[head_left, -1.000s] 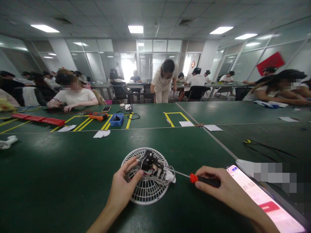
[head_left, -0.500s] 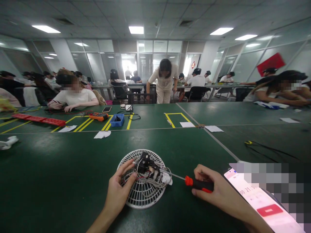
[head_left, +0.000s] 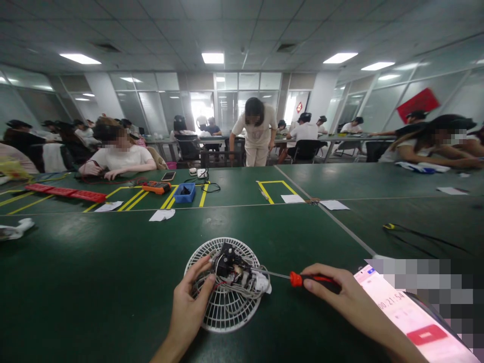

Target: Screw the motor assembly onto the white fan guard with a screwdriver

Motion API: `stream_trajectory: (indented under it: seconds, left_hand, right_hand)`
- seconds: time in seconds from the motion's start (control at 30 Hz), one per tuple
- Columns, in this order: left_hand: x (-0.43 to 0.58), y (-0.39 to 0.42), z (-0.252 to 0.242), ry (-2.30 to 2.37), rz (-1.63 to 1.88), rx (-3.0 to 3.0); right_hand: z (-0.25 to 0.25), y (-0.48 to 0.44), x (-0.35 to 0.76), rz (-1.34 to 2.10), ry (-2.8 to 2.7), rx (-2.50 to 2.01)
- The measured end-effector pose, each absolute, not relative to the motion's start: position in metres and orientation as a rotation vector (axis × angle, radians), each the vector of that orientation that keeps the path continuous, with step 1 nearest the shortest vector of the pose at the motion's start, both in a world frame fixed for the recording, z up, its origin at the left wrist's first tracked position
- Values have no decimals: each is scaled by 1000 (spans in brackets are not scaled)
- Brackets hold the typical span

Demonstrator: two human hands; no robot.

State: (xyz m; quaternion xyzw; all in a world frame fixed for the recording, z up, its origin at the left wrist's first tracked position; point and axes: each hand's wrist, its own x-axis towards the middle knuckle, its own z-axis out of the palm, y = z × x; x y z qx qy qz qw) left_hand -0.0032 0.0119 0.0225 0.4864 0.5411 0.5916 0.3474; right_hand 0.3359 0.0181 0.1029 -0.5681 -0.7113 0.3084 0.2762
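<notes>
A round white fan grille [head_left: 223,312] lies flat on the green table, with a black fan motor assembly [head_left: 228,259] and a tangle of grey wires [head_left: 242,291] on top. My left hand [head_left: 192,297] grips the left side of the motor assembly between thumb and fingers. In my right hand [head_left: 336,287] is a screwdriver [head_left: 297,279] with a red and black handle, held almost level. Its long shaft points left into the motor assembly; the tip is hidden among the parts. At the assembly's right end sits a white plastic piece [head_left: 262,282].
A phone [head_left: 408,307] showing a timer lies at the right by my forearm. Farther back are a blue bin [head_left: 184,193], an orange multimeter [head_left: 156,187], red trays [head_left: 68,193] and paper slips [head_left: 162,215]. Across the table a person [head_left: 255,131] leans forward; others sit around.
My right hand has changed its hold on the screwdriver handle, fingers now closed over the top. The whole view has shifted slightly. My left hand stays on the motor assembly.
</notes>
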Motion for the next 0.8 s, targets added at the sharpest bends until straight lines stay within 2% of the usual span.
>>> stream_trajectory:
  seconds: [0.43, 0.57, 0.8]
  left_hand:
    - [0, 11, 26, 1374, 1558, 1242]
    - [-1, 11, 26, 1373, 1561, 1231]
    - [-1, 10, 24, 1394, 1567, 1226]
  right_hand:
    - [105, 14, 329, 859, -1777, -1527]
    - [105, 15, 329, 959, -1823, -1511]
    - [92, 23, 338, 832, -1650, -1413]
